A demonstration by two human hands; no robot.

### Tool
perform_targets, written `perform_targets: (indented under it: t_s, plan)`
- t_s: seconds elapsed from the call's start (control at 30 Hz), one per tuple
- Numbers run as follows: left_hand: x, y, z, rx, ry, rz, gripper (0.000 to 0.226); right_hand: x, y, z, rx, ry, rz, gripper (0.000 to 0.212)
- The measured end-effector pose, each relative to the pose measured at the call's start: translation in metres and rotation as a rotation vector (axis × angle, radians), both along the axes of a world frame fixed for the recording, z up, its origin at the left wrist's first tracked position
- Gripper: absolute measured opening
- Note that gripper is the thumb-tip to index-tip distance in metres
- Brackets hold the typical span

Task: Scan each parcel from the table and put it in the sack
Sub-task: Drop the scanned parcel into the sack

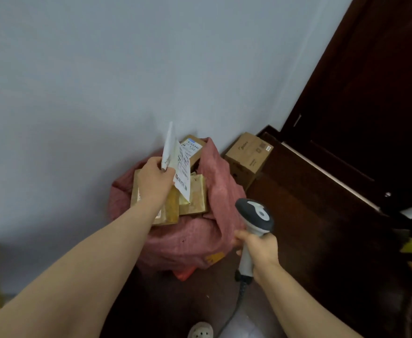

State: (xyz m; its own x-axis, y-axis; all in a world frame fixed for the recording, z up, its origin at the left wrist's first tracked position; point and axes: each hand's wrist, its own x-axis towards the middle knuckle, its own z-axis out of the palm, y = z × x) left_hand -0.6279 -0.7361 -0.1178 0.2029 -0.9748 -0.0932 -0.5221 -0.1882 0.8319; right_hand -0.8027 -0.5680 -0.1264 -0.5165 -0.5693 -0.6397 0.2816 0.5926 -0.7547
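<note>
2 hands are at work, each closed on 1 thing. My left hand [155, 180] is pinched shut on the lower corner of a flat white parcel [175, 162], thumb on the near face and fingers hidden behind it, directly above the mouth of the red sack [195, 236]. I judge the parcel light and limp, a thin mailer or envelope: it stands on edge yet its printed label face bows outward, so it should flex, not resist. The film looks smooth and may slip, so a firm pinch near a corner or along 1 edge, as I have it now, seems the right hold; nothing suggests fragility, though I cannot tell what is inside. Its long axis runs nearly upright, tilted slightly toward the wall [78, 81] behind the sack, with the narrow top edge pointing up and the label face turned to the right side of the sack. Below the parcel, inside the sack, lie several brown boxes [195, 196], and 1 labelled box [192, 146] leans at the sack's far rim. My right hand [261, 250] is wrapped closed around the grip of the corded scanner [256, 215], just beside the sack's right wall, head raised. Beyond the sack's far right stands a cardboard carton [247, 154] on the floor.
</note>
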Motion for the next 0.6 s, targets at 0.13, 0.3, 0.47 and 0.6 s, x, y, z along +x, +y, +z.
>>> perform_targets:
  t_s: [0.13,0.3,0.47,0.6]
  plan:
    - [0.006,-0.013,0.005,0.01,-0.053,-0.041,0.027,-0.013,-0.047,-0.011,-0.01,0.066,0.073,0.038]
    - [0.01,-0.019,-0.001,0.019,0.01,-0.004,0.027,-0.017,-0.104,-0.053,0.004,0.07,0.279,0.073]
    - [0.006,-0.019,-0.007,0.014,0.065,0.057,0.023,-0.018,-0.14,-0.093,0.064,-0.07,0.313,0.086]
    - [-0.005,-0.023,-0.011,0.016,0.076,0.078,0.025,-0.035,-0.15,-0.099,0.083,-0.16,0.255,0.053]
